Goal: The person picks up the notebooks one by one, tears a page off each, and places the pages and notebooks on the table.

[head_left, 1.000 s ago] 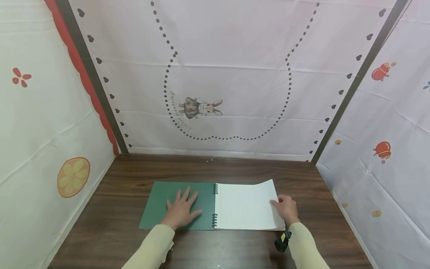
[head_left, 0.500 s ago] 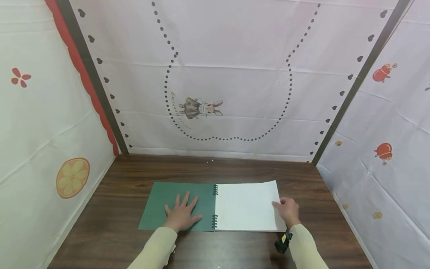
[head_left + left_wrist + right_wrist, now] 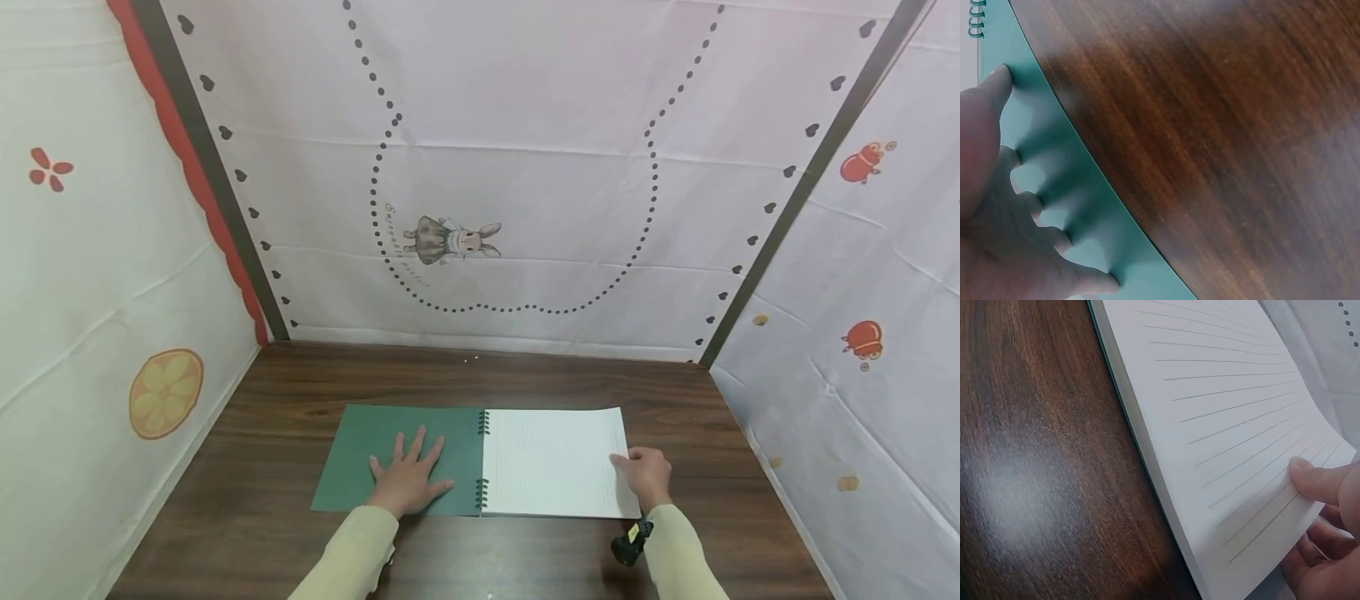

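Note:
A spiral notebook [image 3: 555,458] lies open on the table, lined white pages on the right and its green cover [image 3: 360,450] folded out to the left. Spread across that cover is my left hand [image 3: 406,485], fingers straight and fingertips pressing on it, as the left wrist view also shows. At the right edge of the pages, my right hand [image 3: 647,475] holds the page edge. In the right wrist view the thumb [image 3: 1316,480] lies on top of the lined page [image 3: 1229,425] and the other fingers curl beneath its edge.
The notebook rests on a dark wooden table [image 3: 487,379]. White printed cloth [image 3: 525,208] hangs behind the table and along both sides. A small black device [image 3: 632,542] sits at the right wrist.
The right page's raised far corner has come down and the page lies flatter. My right hand has shifted slightly right and nearer to me; the left hand stays on the cover.

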The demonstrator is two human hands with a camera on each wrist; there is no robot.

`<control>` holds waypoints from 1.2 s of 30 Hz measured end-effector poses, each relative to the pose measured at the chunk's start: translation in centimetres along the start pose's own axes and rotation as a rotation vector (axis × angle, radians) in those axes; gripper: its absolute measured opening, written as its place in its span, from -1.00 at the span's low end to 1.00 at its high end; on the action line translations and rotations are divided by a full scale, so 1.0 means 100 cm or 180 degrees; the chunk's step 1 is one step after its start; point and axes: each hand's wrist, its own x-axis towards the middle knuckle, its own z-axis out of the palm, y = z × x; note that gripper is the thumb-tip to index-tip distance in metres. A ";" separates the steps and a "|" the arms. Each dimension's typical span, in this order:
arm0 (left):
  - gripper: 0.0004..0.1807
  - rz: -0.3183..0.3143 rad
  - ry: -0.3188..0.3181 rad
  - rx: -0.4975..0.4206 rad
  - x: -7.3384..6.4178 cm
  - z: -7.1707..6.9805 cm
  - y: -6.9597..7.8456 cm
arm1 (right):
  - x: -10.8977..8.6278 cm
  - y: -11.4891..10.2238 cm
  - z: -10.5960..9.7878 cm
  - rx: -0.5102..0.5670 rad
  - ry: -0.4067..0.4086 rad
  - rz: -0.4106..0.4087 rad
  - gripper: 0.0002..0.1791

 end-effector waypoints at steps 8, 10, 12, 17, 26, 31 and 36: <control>-0.19 -0.0005 -0.0035 0.0002 -0.002 -0.006 0.002 | 0.000 0.007 0.004 0.0212 0.0038 -0.0006 -0.65; -0.19 0.0002 -0.0046 -0.0004 -0.003 -0.006 0.002 | 0.000 0.008 0.006 0.0250 0.0054 0.0012 -0.65; -0.19 0.0014 -0.0047 0.0001 -0.002 -0.005 0.003 | -0.001 0.009 0.007 0.0279 0.0087 0.0034 -0.68; -0.19 -0.0014 -0.0102 -0.0019 0.000 -0.001 0.002 | -0.002 0.009 0.010 0.0337 0.0168 0.0063 -0.73; -0.19 -0.0055 -0.0126 -0.0043 0.001 0.002 0.000 | -0.003 0.008 0.013 0.0557 0.0147 0.0221 -0.71; -0.16 -0.0044 -0.0096 -0.0052 0.002 0.005 -0.003 | -0.003 0.009 0.014 0.0623 0.0098 0.0211 -0.72; -0.17 -0.0006 -0.0020 -0.0056 0.005 0.011 -0.007 | -0.002 0.009 0.016 0.0662 0.0104 0.0237 -0.73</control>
